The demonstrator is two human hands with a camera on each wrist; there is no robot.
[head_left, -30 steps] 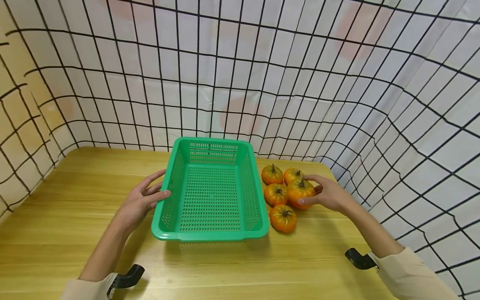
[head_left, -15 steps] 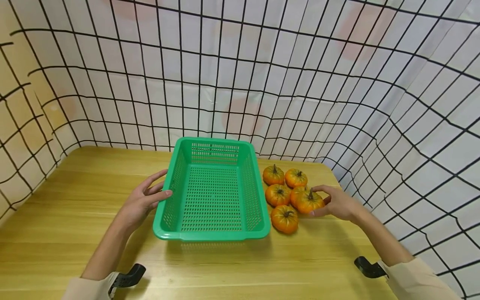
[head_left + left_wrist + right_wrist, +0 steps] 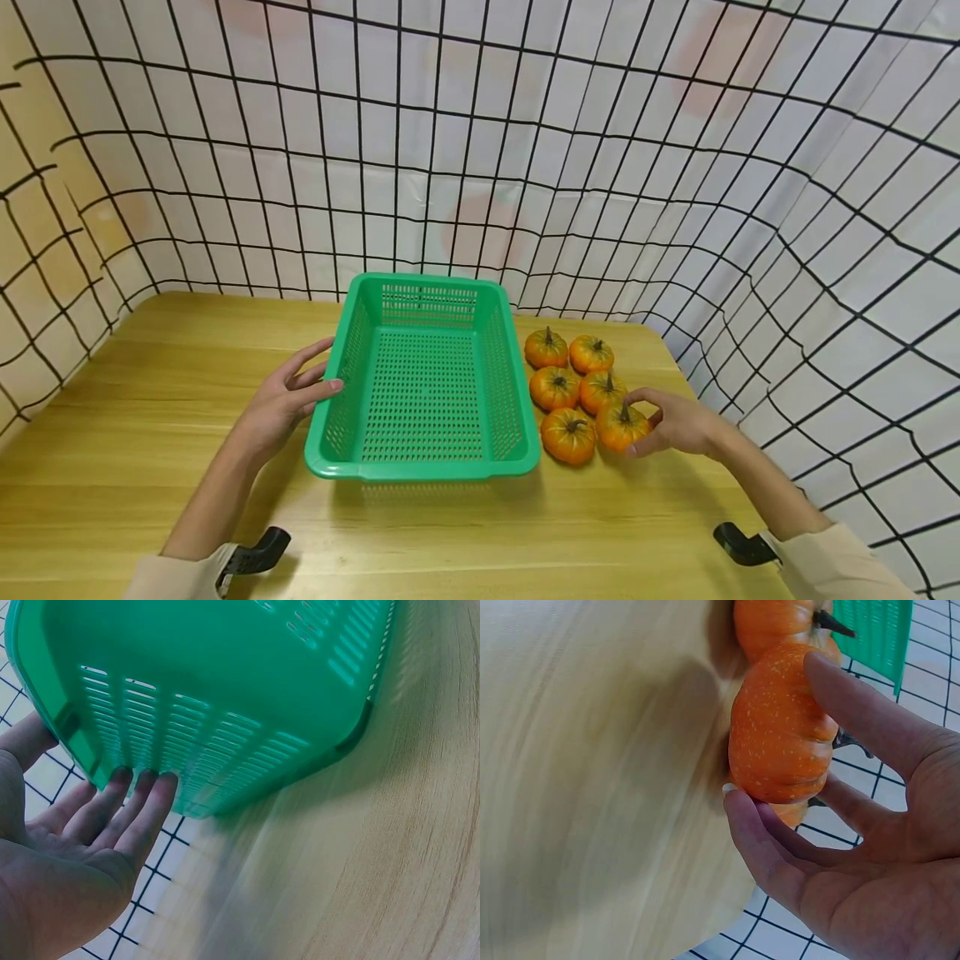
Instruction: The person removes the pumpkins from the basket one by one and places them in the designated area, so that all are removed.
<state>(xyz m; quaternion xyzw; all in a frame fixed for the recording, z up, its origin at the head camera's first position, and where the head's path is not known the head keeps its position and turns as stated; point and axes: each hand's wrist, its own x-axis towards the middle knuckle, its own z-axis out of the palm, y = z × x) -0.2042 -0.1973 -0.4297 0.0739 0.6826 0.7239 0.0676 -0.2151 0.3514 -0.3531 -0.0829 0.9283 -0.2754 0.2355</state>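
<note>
My right hand [image 3: 681, 425] holds a small orange pumpkin [image 3: 619, 430] at the near right corner of a cluster of pumpkins. In the right wrist view, the thumb lies on the top side of this pumpkin [image 3: 776, 724] and the fingers curl round its flank, close over the table. On the other side my left hand [image 3: 273, 408] grips the left wall of a green plastic basket [image 3: 420, 473]. Its thumb hooks over the rim, while the left wrist view has its fingertips [image 3: 161, 784] against the slotted outer wall. Nothing lies inside the basket.
Several other pumpkins [image 3: 555, 388] stand in two rows just right of the basket, stems up. The wooden table [image 3: 420, 542] carries everything. A white wall covering with a black grid [image 3: 450, 167] closes off the back and sides.
My right hand has brought its pumpkin toward the near edge and slightly right, from over the others to beside the nearest one. The left hand and the basket stay put.
</note>
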